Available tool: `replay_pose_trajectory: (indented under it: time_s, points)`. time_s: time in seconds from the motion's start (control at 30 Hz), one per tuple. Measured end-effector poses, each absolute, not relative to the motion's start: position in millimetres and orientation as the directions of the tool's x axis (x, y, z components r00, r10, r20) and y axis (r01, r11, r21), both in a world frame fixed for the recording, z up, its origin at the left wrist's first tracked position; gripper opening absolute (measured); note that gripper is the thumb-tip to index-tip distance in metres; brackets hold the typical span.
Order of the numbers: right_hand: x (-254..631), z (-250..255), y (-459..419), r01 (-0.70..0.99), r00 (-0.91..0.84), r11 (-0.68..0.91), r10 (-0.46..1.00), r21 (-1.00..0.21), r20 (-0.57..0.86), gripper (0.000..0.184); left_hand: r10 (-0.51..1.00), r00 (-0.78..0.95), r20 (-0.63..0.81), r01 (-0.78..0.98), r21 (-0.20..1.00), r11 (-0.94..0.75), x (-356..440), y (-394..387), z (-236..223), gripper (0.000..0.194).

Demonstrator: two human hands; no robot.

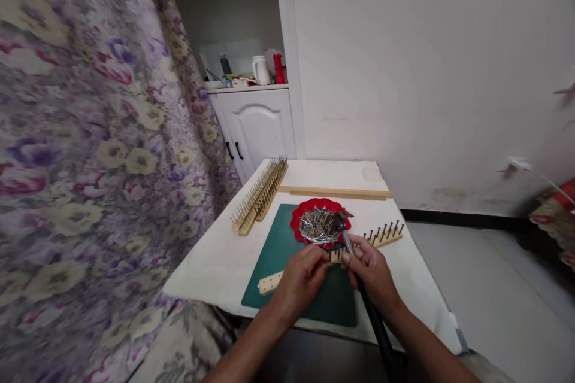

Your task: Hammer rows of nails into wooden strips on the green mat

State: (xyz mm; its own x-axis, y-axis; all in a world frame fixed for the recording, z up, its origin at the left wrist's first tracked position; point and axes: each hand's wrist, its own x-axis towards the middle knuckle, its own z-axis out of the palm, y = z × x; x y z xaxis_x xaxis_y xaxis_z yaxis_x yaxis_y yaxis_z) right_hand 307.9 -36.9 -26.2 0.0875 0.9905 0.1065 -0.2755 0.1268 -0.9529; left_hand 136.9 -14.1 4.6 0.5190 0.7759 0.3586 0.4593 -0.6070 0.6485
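- One hammer (369,305): clasped in grip of right hand (371,266).
- Left hand (300,278): at nail-studded strip (336,257); cannot tell whether its grip is pinching.
- Strip: over green mat (279,245), near red bowl (295,222) of nails (318,225).

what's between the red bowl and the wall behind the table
In the head view, long wooden strips lie across the white tabletop between the red bowl and the wall.

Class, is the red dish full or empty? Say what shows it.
Well filled: silvery nails are heaped across the red dish, leaving mainly its wavy rim bare.
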Motion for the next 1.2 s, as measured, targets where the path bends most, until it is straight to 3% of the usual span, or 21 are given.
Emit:
replay_pose_trajectory:
  time_s: [0.1,0.2,0.37,0.5,0.6,0.7,0.77,0.97,1.2]
  points:
    - [300,-31,-42,-0.307,0.054,0.099,0.995,-0.947,0.087,0.045,0.861,0.4,0.313,0.331,0.827,-0.454,139,-24,-6,0.005]
    - [292,-35,-47,-0.332,0.041,0.088,0.996,-0.939,0.079,0.046,0.955,0.264,0.139,-0.004,0.99,-0.143,141,-30,-20,0.014]
    - [274,-35,-53,-0.333,0.03,0.081,0.997,-0.939,0.075,0.048,0.981,0.178,-0.081,-0.472,0.867,0.158,147,-45,-39,0.019]
    - [263,-32,-57,-0.305,0.017,0.076,0.997,-0.949,0.075,0.046,0.97,0.19,-0.155,-0.574,0.784,0.237,141,-53,-43,0.021]
    - [264,-26,-60,-0.265,-0.007,0.062,0.998,-0.962,0.066,0.042,0.993,0.076,-0.089,-0.498,0.859,0.115,122,-46,-41,0.02]
    - [272,-17,-61,-0.223,0.015,0.076,0.997,-0.972,0.075,0.04,0.998,-0.067,-0.003,-0.24,0.971,-0.013,98,-29,-41,0.021]
    - [277,-12,-60,-0.201,0.044,0.089,0.996,-0.976,0.082,0.039,0.997,-0.074,0.02,-0.053,0.998,-0.023,85,-19,-45,0.021]
    - [280,-8,-56,-0.165,0.049,0.095,0.995,-0.982,0.088,0.037,0.978,-0.008,0.208,0.369,0.91,-0.19,84,-8,-62,0.017]
    - [274,-9,-60,-0.134,0.011,0.079,0.997,-0.988,0.078,0.036,0.958,0.054,0.28,0.485,0.832,-0.27,90,-6,-69,0.017]
